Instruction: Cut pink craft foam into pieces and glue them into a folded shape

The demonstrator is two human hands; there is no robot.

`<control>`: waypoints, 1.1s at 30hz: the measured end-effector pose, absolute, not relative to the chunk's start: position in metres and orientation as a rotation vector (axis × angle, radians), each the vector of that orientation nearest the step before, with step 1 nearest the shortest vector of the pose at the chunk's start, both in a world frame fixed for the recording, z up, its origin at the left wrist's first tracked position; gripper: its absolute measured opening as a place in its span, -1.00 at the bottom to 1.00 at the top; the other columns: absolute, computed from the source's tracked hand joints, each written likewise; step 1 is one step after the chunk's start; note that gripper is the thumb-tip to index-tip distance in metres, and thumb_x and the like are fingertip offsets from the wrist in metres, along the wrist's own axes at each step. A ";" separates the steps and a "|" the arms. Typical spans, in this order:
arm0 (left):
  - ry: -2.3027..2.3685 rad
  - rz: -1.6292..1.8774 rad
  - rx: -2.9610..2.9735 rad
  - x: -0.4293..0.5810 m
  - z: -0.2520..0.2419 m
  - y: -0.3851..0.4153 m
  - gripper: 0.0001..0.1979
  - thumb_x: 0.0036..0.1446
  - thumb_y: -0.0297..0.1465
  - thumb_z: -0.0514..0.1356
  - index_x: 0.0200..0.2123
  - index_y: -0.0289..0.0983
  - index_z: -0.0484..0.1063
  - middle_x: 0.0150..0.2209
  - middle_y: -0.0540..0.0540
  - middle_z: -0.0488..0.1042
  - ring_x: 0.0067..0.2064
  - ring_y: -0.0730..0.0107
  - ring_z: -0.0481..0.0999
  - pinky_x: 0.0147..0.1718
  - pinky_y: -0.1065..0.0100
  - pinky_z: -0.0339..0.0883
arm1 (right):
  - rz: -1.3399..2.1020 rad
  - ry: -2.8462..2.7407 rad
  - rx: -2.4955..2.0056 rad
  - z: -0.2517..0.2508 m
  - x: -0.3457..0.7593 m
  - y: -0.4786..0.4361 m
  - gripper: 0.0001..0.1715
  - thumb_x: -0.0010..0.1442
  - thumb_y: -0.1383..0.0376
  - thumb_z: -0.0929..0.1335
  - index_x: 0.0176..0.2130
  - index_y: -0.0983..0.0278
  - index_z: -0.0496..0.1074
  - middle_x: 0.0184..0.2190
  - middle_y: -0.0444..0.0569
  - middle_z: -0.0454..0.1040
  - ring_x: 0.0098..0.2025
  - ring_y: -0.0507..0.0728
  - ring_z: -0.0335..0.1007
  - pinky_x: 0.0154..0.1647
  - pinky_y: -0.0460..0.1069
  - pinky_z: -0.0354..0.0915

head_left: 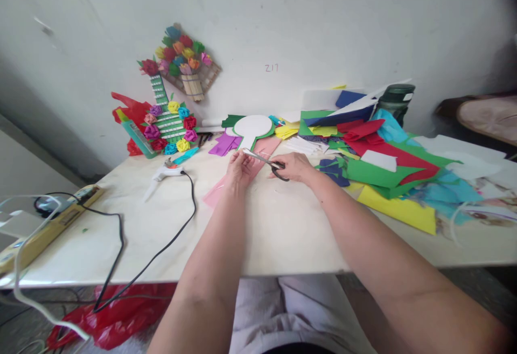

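Clock centred on the scissors (264, 160), 12 straight ahead: right hand (294, 165) grips the handles at 3, left hand (240, 166) at 9 has fingers curled in at the blade tips by the pink paper (214, 195), can't tell if they pinch anything. Cutting looks mid-way, my read: white-on-green paddle shape (253, 126) near 12 already cut out, rose-covered trellis (169, 122) at 10 looks finished, coloured sheets (375, 171) at 3 not made up yet. Containers: stick pot (193, 88) up at 10–11 full of paper tulips (178, 47); dark tumbler (393, 102) at 2, glue-type bottle (138, 136) past 9, red bag (121, 311) low at 8, contents not readable.
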State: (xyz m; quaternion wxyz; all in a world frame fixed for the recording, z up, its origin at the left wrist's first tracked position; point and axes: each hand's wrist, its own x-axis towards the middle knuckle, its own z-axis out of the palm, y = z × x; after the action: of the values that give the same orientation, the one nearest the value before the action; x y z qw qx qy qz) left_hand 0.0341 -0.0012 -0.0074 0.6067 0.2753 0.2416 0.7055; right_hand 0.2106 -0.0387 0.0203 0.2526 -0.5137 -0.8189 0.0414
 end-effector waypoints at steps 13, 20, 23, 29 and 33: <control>0.551 1.636 0.657 0.034 -0.010 0.002 -0.92 -0.01 -0.53 0.18 -0.45 -0.29 0.32 -0.54 0.05 0.44 -0.53 0.63 0.43 -0.46 0.56 0.34 | 0.022 -2.292 -1.425 0.025 0.211 -0.040 -0.61 -0.11 -0.04 0.32 -0.32 0.12 0.45 -0.48 -0.18 0.45 -0.43 0.03 0.31 -0.49 -0.12 -0.03; 0.535 1.647 0.664 0.034 -0.010 0.001 -0.93 0.00 -0.52 0.18 -0.45 -0.28 0.32 -0.55 0.07 0.42 -0.52 0.64 0.43 -0.45 0.57 0.32 | 0.052 -2.274 -1.405 0.022 0.210 -0.038 -0.64 -0.11 0.02 0.34 -0.29 0.10 0.45 -0.48 -0.21 0.46 -0.43 0.02 0.32 -0.49 -0.13 -0.01; 0.518 1.651 0.666 0.034 -0.011 0.001 -0.94 0.00 -0.52 0.17 -0.45 -0.28 0.32 -0.55 0.06 0.42 -0.52 0.64 0.42 -0.45 0.57 0.32 | 0.089 -2.254 -1.410 0.021 0.210 -0.037 -0.65 -0.11 0.03 0.34 -0.28 0.09 0.45 -0.49 -0.21 0.46 -0.44 0.01 0.31 -0.49 -0.13 0.00; 0.561 1.662 0.661 0.034 -0.009 0.000 -0.93 0.01 -0.50 0.18 -0.45 -0.28 0.31 -0.56 0.07 0.40 -0.54 0.65 0.40 -0.44 0.57 0.32 | 0.120 -2.226 -1.409 0.019 0.210 -0.036 -0.63 -0.13 0.03 0.35 -0.28 0.09 0.46 -0.50 -0.21 0.46 -0.45 0.02 0.31 -0.50 -0.14 0.00; 0.579 1.664 0.660 0.034 -0.007 -0.001 -0.93 0.02 -0.51 0.17 -0.46 -0.28 0.31 -0.57 0.08 0.39 -0.54 0.66 0.40 -0.44 0.57 0.32 | 0.124 -2.229 -1.393 0.018 0.210 -0.036 -0.63 -0.12 0.01 0.35 -0.29 0.10 0.46 -0.52 -0.21 0.45 -0.47 0.01 0.31 -0.50 -0.14 0.01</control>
State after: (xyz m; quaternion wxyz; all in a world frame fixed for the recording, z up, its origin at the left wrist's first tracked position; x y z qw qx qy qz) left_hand 0.0338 -0.0011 -0.0072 0.5893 0.2832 0.2487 0.7146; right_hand 0.2097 -0.0360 0.0183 0.2522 -0.5123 -0.8197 0.0458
